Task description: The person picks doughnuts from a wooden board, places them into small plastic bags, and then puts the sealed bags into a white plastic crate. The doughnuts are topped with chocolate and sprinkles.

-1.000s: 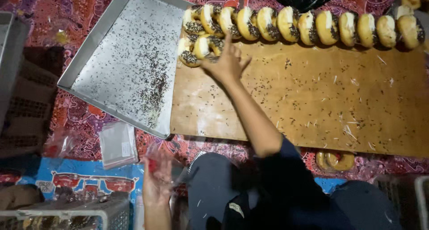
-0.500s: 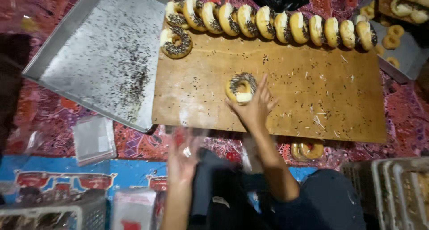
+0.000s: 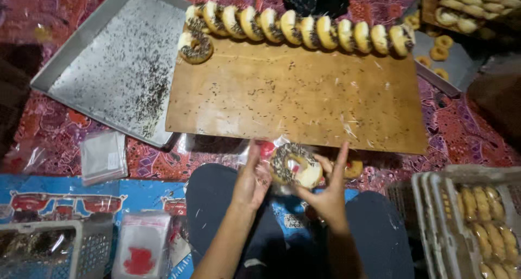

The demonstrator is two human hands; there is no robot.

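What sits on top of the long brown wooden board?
On the brown wooden board, a row of sprinkled doughnuts stands on edge along the far side, one doughnut lies flat, and dark sprinkles are scattered. Whatever lies under the board is hidden.

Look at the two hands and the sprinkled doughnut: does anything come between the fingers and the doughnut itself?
Yes. A clear plastic bag lies around the doughnut, so the left hand and right hand grip partly through the film. Nothing else stands between them.
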